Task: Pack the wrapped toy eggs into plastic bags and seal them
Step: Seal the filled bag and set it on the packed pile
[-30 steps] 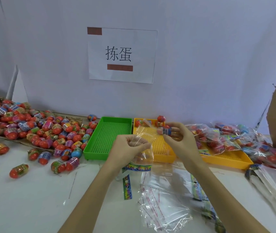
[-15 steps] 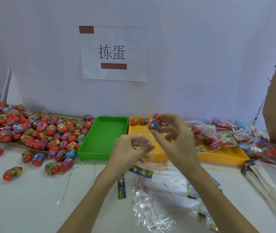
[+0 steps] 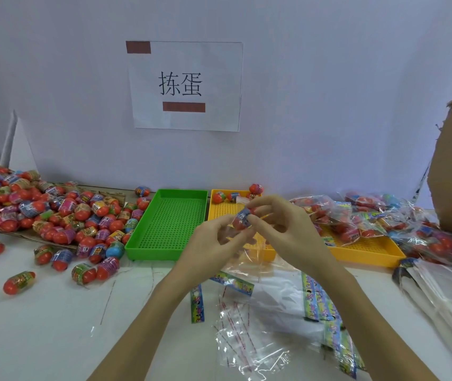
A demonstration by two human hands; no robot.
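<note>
Taking the green tray as the fixed mark: far to its left a loose heap of wrapped toy eggs spreads over the table, with stragglers reaching almost to the tray's left wall.

Just to the right of the tray's front right corner, the left hand pinches the mouth of a clear plastic bag between thumb and fingertips; the film hangs down from there toward the table. The step in hand looks like feeding one egg into that bag. To do it well, the left hand should keep the mouth spread wide and held steady rather than letting the film fold shut.

Further right, above the yellow tray that adjoins the green one, the right hand grips a single blue-wrapped egg in its fingertips, right at the bag's opening and close to the left hand's fingers. It should go in narrow end first and be let go only once it sits below the lip.

Spare bags and printed strips lie in front of both trays; filled bags pile up to the right on the yellow tray.
</note>
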